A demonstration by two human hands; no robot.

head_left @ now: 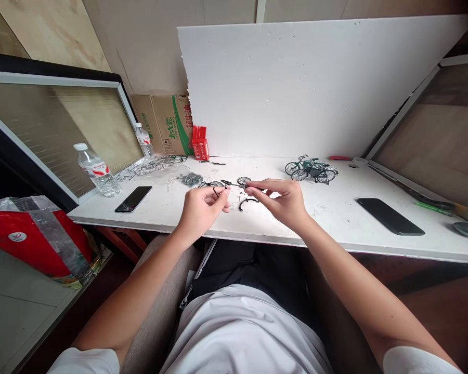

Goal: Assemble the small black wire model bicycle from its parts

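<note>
My left hand [202, 209] is closed in a pinch around a small black model bicycle part [216, 192], which pokes up between thumb and fingers. My right hand [284, 201] has its thumb and fingertips pinched together on a thin dark piece, mostly hidden by the fingers. Between the hands lies a thin black strip [234, 183]; I cannot tell if the right fingers touch it. Just beyond are a small spoked wheel [244, 181] and another wheel [217, 184]. A curved black part [241, 204] rests on the table below the right fingertips.
Model bicycles [311, 170] stand at the back right of the white table [335, 218]. Black phones lie left [133, 199] and right [390, 216]. Water bottles [99, 171], part frames [152, 166], a coiled dark bundle [192, 179] and a red box [200, 144] are leftward.
</note>
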